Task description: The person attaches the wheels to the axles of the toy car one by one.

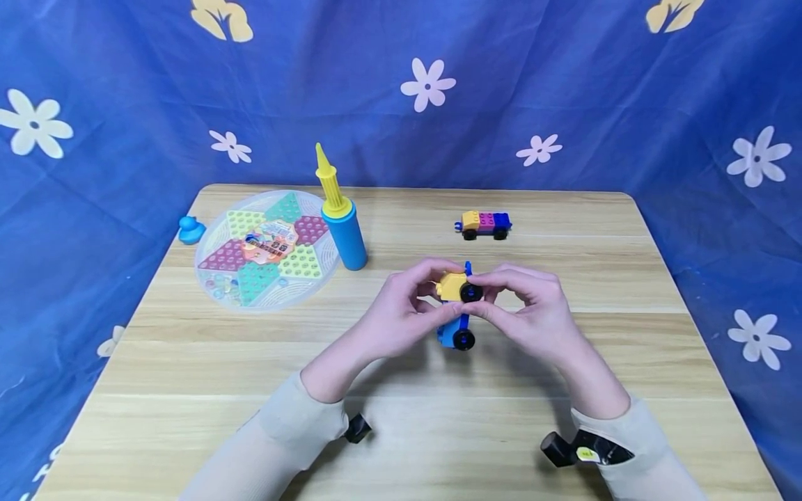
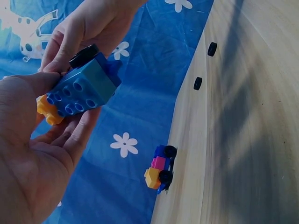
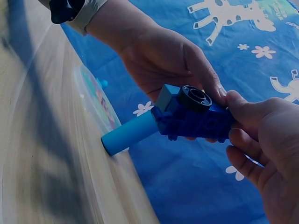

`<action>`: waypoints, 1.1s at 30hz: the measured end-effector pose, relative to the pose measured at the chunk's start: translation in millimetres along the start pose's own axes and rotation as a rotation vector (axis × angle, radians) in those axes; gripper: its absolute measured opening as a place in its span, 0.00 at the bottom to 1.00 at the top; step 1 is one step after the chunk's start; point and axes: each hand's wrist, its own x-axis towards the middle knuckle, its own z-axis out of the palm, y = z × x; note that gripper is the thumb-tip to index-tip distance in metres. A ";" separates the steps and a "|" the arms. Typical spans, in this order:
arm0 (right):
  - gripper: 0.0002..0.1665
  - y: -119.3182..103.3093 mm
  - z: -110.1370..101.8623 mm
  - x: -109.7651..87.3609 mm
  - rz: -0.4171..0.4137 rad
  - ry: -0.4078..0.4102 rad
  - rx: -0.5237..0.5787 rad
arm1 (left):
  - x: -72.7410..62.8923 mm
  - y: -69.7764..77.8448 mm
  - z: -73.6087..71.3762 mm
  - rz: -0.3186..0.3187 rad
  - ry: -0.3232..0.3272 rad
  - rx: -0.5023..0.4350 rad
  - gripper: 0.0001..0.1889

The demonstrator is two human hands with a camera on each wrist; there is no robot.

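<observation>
Both hands hold a brick toy car (image 1: 452, 332) above the table, tipped so its wheels face right. It has a yellow block and a light blue block on a dark blue base with black wheels. My left hand (image 1: 401, 309) grips the blocks from the left, fingers curled behind them. With thumb and index finger, my right hand (image 1: 532, 309) pinches the car around its upper wheel (image 1: 471, 292). The blue block (image 2: 74, 93) shows its studs in the left wrist view. In the right wrist view the base (image 3: 194, 119) and one wheel show; my right fingers cover the other end.
A second brick car (image 1: 486, 223) stands at the back. Two loose black wheels (image 2: 212, 49) (image 2: 197, 83) stand on the table in the left wrist view. Left are a blue-yellow hand pump (image 1: 346, 236), a round game board (image 1: 207, 278) and a blue rubber duck (image 1: 191, 230).
</observation>
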 end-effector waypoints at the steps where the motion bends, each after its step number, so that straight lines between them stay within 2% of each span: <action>1: 0.29 0.3 0.1 0.0 -0.004 -0.001 0.002 | -0.1 0.0 -0.1 0.000 0.001 0.000 0.25; 8: 0.29 2.0 -1.1 -2.3 0.018 0.000 0.034 | -0.7 -0.9 -0.1 -0.010 -0.002 -0.010 0.25; 13: 0.33 1.3 -6.1 -4.4 0.112 0.036 0.041 | -0.9 -0.5 0.5 -0.023 0.004 0.001 0.29; 17: 0.37 0.6 -9.3 -4.1 0.189 0.031 0.047 | -0.8 -0.6 0.4 -0.027 0.004 0.016 0.30; 26: 0.32 4.3 -9.9 -1.7 0.245 -0.112 0.067 | -0.8 -3.4 1.2 0.021 -0.007 0.055 0.27; 33: 0.26 5.2 -9.0 -1.5 0.221 -0.176 0.072 | -1.7 -4.1 2.3 0.050 -0.025 0.048 0.27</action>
